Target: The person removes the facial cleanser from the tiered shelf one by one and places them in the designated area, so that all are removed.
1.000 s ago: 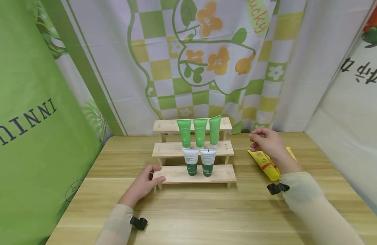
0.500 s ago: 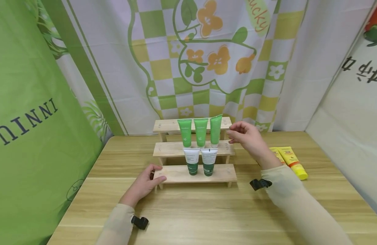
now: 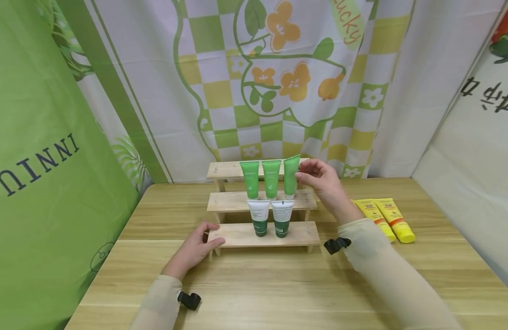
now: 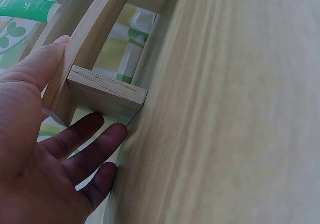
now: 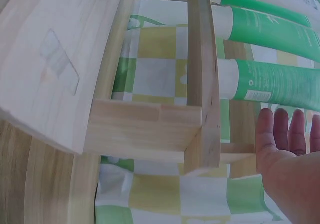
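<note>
A three-tier wooden display stand (image 3: 233,236) carries upright squeeze tubes. My left hand (image 3: 192,250) grips the left end of its bottom step, thumb (image 4: 42,59) on the plank and other fingers loose by the leg. Three green tubes stand on the middle step, caps down. Beside the rightmost green tube (image 3: 291,178), turned at an angle to the others, is my right hand (image 3: 327,185). Its thumb overlaps the tube's edge in the head view; in the right wrist view the fingertips (image 5: 266,115) lie right alongside it. Two white and dark-green tubes (image 3: 259,217) stand on the bottom step.
Two yellow tubes (image 3: 394,220) lie side by side on the wooden table (image 3: 270,284), right of the stand. A patterned curtain (image 3: 221,96) hangs close behind the stand, and a green cloth (image 3: 39,220) hangs at the left.
My right hand has moved left from above the yellow tubes to the rightmost green tube, uncovering both yellow ones. My left hand stays on the stand.
</note>
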### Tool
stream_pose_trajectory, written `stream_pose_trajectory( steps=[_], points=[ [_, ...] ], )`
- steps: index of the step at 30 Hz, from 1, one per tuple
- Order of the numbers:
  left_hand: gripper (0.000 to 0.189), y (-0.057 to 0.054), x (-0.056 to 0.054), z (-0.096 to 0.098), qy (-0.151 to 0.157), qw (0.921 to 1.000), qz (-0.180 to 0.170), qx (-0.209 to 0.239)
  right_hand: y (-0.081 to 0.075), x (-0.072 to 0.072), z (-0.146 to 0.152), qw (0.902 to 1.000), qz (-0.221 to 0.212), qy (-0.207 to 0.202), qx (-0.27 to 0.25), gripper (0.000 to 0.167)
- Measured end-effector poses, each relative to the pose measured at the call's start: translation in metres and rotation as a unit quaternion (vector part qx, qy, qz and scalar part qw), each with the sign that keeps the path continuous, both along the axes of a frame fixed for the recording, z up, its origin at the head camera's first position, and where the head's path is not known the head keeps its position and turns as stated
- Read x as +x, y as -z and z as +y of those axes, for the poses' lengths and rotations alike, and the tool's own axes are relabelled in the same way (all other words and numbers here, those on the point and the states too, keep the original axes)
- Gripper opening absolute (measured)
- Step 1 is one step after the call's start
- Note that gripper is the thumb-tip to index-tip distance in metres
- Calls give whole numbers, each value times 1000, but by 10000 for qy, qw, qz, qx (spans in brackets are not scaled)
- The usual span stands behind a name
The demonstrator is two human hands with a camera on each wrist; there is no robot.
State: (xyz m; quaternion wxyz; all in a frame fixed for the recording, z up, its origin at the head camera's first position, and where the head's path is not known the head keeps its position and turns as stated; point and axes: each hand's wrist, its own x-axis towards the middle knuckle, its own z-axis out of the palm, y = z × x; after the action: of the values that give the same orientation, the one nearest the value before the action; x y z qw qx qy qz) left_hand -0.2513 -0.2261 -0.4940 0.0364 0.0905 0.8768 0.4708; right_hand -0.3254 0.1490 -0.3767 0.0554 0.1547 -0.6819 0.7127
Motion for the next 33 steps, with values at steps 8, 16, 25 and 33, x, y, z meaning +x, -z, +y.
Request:
stream_pose_trajectory(
  steps=[8, 16, 25, 33],
  points=[
    [52, 3, -2, 1, 16, 10000, 6, -54, 1, -1, -8, 9996, 46, 130, -258, 29],
    [54, 3, -2, 1, -14, 10000, 9, -39, 4, -2, -11, 9988, -3, 431, -210, 27],
    [55, 3, -2, 0, 16, 10000, -30, -64, 7, 2, -8, 9951, -30, 925, -342, 24],
    [54, 2, -2, -1, -47, 9999, -144, -51, 5, 5, 2, 9932, 52, 1054, -491, 25]
  ],
)
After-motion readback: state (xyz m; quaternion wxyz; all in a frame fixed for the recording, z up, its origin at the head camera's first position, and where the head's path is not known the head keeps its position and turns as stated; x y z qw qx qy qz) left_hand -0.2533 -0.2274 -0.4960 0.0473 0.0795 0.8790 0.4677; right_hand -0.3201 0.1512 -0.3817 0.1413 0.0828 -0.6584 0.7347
